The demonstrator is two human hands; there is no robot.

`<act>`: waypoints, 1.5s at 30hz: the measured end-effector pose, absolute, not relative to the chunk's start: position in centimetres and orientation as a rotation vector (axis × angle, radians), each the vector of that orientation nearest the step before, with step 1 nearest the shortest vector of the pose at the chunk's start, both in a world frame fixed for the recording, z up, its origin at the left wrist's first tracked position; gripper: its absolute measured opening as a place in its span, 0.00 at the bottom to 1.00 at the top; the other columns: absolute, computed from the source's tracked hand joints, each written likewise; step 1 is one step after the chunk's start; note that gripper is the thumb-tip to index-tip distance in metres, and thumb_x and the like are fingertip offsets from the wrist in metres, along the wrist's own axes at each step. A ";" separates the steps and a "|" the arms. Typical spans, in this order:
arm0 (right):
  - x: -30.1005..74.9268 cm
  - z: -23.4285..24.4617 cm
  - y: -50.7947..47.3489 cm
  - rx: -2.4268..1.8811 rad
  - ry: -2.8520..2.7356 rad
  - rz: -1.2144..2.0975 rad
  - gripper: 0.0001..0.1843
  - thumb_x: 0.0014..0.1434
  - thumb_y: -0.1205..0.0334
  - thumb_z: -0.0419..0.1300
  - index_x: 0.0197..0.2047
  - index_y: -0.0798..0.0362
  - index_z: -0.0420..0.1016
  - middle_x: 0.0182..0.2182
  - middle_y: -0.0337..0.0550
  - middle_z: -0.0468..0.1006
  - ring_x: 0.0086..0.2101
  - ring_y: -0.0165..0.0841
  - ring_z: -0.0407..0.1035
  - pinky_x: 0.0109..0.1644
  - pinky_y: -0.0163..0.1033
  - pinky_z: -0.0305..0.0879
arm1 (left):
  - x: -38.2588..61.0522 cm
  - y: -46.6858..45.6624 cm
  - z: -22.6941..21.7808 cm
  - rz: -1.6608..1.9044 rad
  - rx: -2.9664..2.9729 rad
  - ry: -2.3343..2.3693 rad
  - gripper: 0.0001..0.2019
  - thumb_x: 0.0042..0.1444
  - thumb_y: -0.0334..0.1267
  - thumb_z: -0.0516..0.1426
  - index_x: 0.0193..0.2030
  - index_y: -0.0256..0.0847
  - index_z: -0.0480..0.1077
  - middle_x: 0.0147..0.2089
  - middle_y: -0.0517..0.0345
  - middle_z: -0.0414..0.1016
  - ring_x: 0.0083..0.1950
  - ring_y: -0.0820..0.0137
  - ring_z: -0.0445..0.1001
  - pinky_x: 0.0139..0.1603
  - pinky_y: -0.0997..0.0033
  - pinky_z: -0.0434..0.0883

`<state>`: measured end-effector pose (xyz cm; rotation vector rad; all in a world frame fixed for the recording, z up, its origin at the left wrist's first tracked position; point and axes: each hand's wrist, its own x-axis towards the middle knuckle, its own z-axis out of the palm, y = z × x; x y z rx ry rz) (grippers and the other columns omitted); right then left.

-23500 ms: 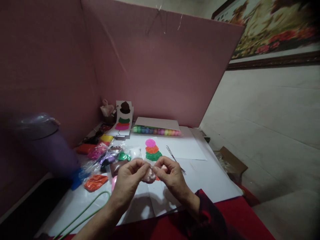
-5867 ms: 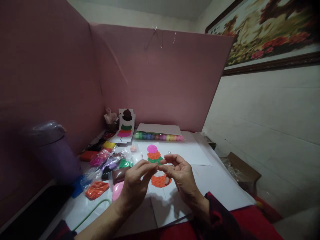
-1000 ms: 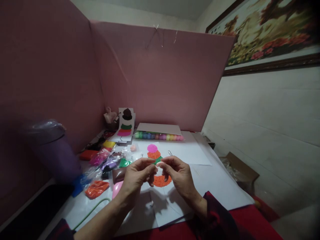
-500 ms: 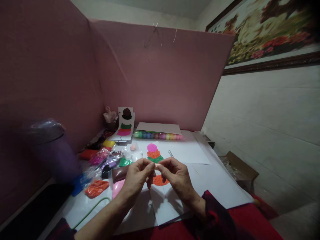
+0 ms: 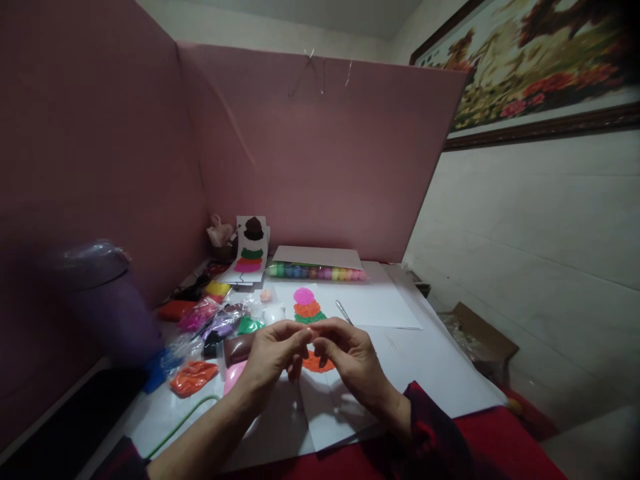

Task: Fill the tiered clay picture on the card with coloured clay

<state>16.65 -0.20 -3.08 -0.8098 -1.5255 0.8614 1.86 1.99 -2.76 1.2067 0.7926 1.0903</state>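
My left hand point(image 5: 275, 350) and my right hand point(image 5: 357, 353) meet fingertip to fingertip above a white sheet of paper point(image 5: 327, 407). Both are closed in a pinch on a small pale pinkish piece of clay, now mostly hidden by the fingers. Under them, the paper carries a pink round clay patch point(image 5: 303, 296), an orange patch point(image 5: 307, 310) and a green patch point(image 5: 309, 319) in a column. A lower orange clay patch point(image 5: 319, 362) shows between my hands. My fingers cover the middle of this picture.
Bagged clay lies on the left, with an orange pack point(image 5: 193, 378) and a green pack point(image 5: 250, 325). Behind are a finished clay picture point(image 5: 250, 250) and a tray of coloured clay point(image 5: 317, 271). A metal tool point(image 5: 343, 311) rests right of centre; a purple tumbler point(image 5: 107, 307) stands far left.
The fingertips have drawn closer together, and the pale clay between them shows less. The right fingers are more curled over it. Objects on the table have stayed in place.
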 end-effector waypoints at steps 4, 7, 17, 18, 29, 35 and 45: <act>16.8 -3.3 -0.5 -0.882 -1.726 0.486 0.10 0.54 0.70 0.61 0.41 0.52 0.72 0.30 0.40 0.74 0.27 0.29 0.67 0.33 0.36 0.66 | 1.9 2.0 -2.7 1.117 1.226 0.794 0.15 0.46 0.46 0.64 0.26 0.33 0.71 0.16 0.63 0.67 0.15 0.78 0.63 0.16 0.79 0.60; 16.9 -3.4 -0.4 -0.924 -1.773 0.398 0.03 0.57 0.69 0.58 0.36 0.53 0.72 0.28 0.40 0.74 0.28 0.30 0.68 0.33 0.36 0.66 | 2.0 1.8 -2.4 1.075 1.257 0.762 0.17 0.50 0.48 0.60 0.26 0.33 0.71 0.16 0.60 0.68 0.17 0.76 0.65 0.18 0.77 0.62; 17.0 -3.2 -0.3 -0.948 -1.720 0.539 0.03 0.59 0.65 0.57 0.36 0.55 0.72 0.27 0.41 0.73 0.27 0.30 0.68 0.32 0.36 0.67 | 1.9 2.1 -2.4 1.100 1.148 0.763 0.09 0.46 0.38 0.64 0.28 0.33 0.72 0.20 0.60 0.71 0.19 0.76 0.67 0.21 0.76 0.66; 17.0 -3.1 -0.2 -0.955 -1.644 0.625 0.04 0.58 0.64 0.58 0.34 0.55 0.71 0.25 0.39 0.72 0.25 0.29 0.67 0.29 0.35 0.66 | 1.9 2.1 -2.4 1.133 1.131 0.778 0.08 0.46 0.37 0.64 0.28 0.34 0.73 0.20 0.60 0.71 0.19 0.76 0.67 0.21 0.76 0.66; 16.9 -3.3 0.5 -0.892 -1.359 0.878 0.08 0.56 0.60 0.60 0.36 0.55 0.75 0.20 0.36 0.69 0.21 0.27 0.65 0.22 0.31 0.65 | 1.9 1.8 -2.2 1.174 1.146 0.748 0.13 0.45 0.38 0.65 0.37 0.34 0.76 0.19 0.62 0.69 0.19 0.78 0.64 0.20 0.77 0.65; 16.9 -3.1 -0.4 -0.858 -1.654 0.601 0.12 0.57 0.65 0.59 0.45 0.52 0.74 0.31 0.42 0.75 0.28 0.30 0.69 0.33 0.38 0.70 | 2.0 1.6 -2.3 1.112 1.214 0.724 0.10 0.49 0.40 0.62 0.31 0.33 0.74 0.20 0.61 0.69 0.19 0.78 0.64 0.19 0.77 0.65; 16.7 -2.8 -0.2 -0.926 -1.453 0.886 0.10 0.54 0.59 0.62 0.28 0.55 0.68 0.21 0.35 0.70 0.21 0.26 0.65 0.23 0.31 0.64 | 2.0 1.7 -2.5 1.124 1.167 0.703 0.09 0.49 0.39 0.63 0.29 0.33 0.72 0.20 0.61 0.69 0.19 0.76 0.66 0.20 0.77 0.65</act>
